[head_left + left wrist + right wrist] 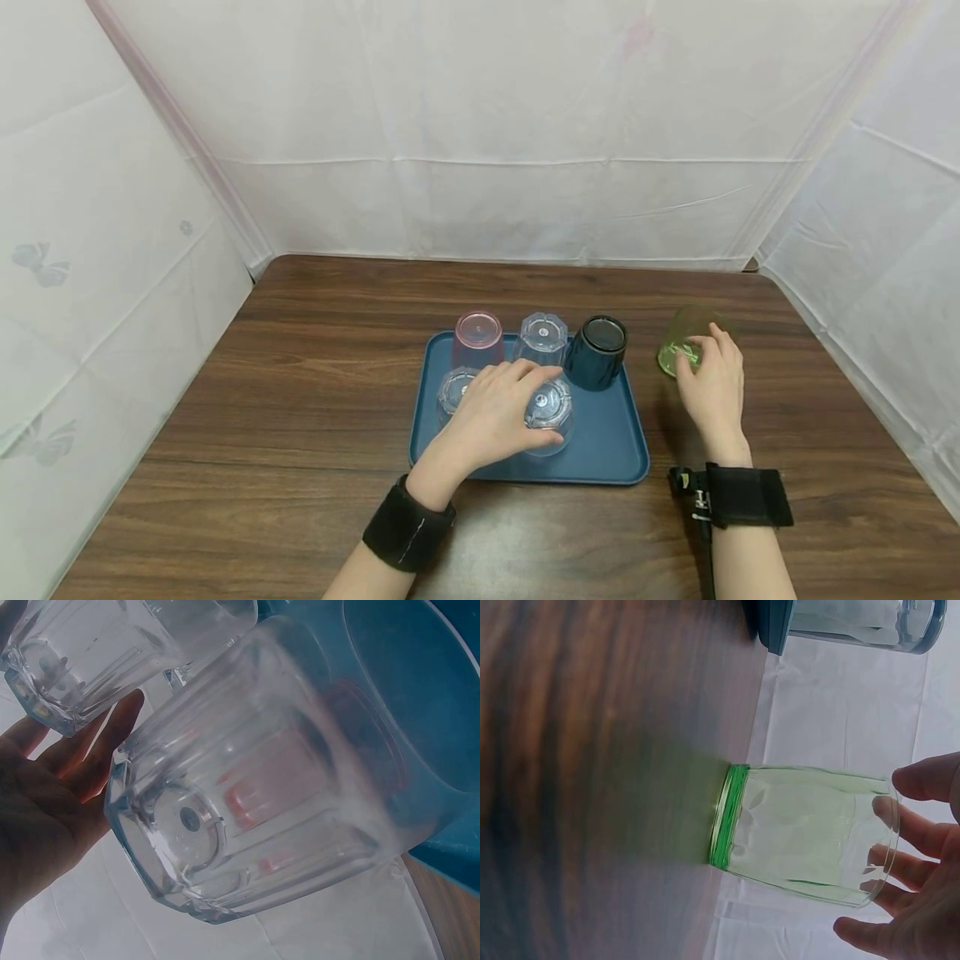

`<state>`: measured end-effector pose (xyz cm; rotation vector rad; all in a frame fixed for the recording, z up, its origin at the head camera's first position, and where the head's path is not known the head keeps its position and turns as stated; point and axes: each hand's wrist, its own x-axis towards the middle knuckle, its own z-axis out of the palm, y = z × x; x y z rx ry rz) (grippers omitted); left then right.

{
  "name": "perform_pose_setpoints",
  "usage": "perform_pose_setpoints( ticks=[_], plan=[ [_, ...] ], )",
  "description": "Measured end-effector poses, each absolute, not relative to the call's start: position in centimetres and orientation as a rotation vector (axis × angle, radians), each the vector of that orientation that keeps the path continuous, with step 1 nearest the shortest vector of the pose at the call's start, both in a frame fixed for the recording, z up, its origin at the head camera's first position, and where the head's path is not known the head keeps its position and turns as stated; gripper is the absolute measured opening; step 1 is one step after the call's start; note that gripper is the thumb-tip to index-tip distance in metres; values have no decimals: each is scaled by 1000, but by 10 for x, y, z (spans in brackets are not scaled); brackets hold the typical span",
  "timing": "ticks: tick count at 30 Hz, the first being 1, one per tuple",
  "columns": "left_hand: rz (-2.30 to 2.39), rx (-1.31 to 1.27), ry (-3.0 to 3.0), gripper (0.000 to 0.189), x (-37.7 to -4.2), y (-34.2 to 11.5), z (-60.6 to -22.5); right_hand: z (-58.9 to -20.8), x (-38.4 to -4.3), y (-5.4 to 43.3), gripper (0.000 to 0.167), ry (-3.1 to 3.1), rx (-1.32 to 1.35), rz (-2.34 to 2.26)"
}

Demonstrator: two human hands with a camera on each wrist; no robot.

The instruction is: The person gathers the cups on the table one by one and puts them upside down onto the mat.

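Note:
My left hand (491,414) is over the blue tray (600,462), thumb and forefinger spread to either side of an upturned clear glass (546,407). Another upturned clear glass (225,802) stands beside this hand, large in the left wrist view. Off the tray's right side, my right hand (714,387) reaches around the rim of a light green glass (802,832). That glass stands upright on the table, its thick green base down. In the right wrist view the thumb is right at the rim and several fingers show through the glass, loosely spread.
Along the tray's back stand an upturned pink glass (478,333), a clear faceted glass (543,335) and a dark blue-green glass (597,354). The tray lies on a brown wooden table (300,400). White sheeting (487,108) hangs at the back and both sides.

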<state>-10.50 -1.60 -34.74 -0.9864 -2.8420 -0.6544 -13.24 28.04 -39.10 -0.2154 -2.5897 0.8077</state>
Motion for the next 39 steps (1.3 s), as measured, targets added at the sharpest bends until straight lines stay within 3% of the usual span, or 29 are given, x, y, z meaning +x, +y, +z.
perform_pose_setpoints(
  ticks=[31, 39],
  plan=[
    [-625, -967, -2864, 75, -108, -13, -354, -394, -132, 276, 36, -2462, -323, 898],
    [-610, -955, -2864, 75, -109, -13, -356, -395, -133, 276, 48, -2441, -338, 894]
  ],
)
